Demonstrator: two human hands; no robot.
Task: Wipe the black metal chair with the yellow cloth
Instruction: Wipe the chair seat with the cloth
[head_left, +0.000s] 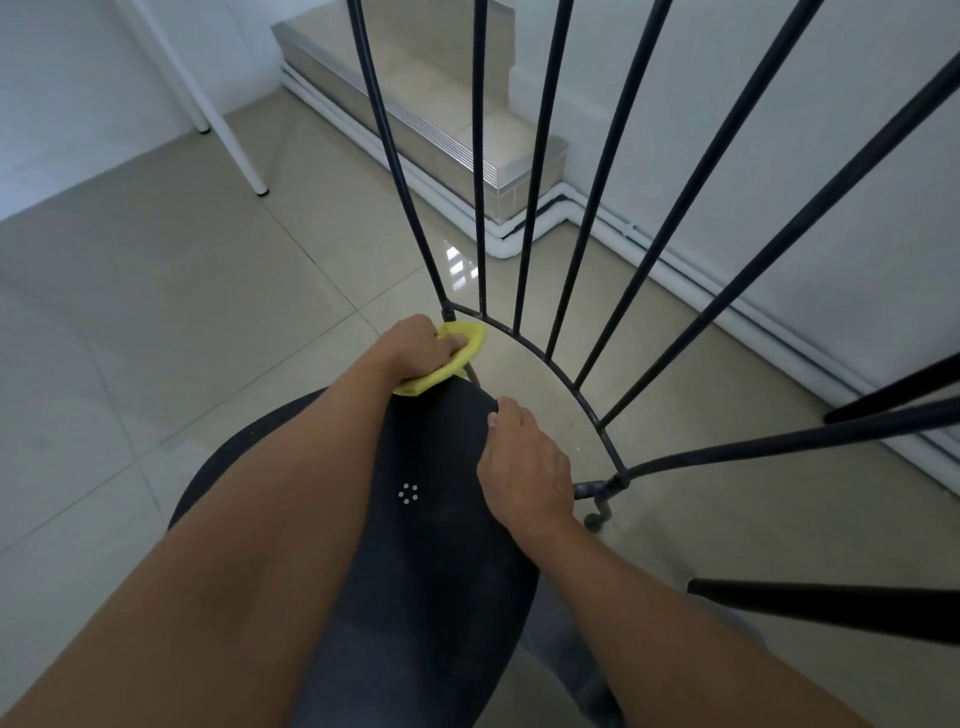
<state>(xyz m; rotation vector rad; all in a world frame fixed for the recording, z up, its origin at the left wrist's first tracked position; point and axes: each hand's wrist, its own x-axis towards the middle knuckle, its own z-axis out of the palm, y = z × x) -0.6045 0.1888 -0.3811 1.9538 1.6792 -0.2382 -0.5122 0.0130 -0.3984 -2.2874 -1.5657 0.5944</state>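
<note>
At the rear left edge of the round seat, left hand (418, 347) is clamped on the yellow cloth (451, 357), fingers curled over its folded top, pressing it where the seat meets the foot of the leftmost back bar. Cloth lies just under the curved lower rail of the black metal chair (550, 358); it touches the seat edge, and contact with the rail itself cannot be judged. Right hand (524, 467) holds nothing: palm down, fingers closed together, resting on the right rear rim of the seat (431, 545), near the joint where the rail meets a side bar. Hands are apart, roughly a seat-width corner to corner. Five small pale dots sit mid-seat. Thin dark bars fan upward from the rail. Beyond them: glossy beige floor tiles (182, 312), a tiled step (447, 130) against white walls, and two white table legs (228, 130) at upper left.
</note>
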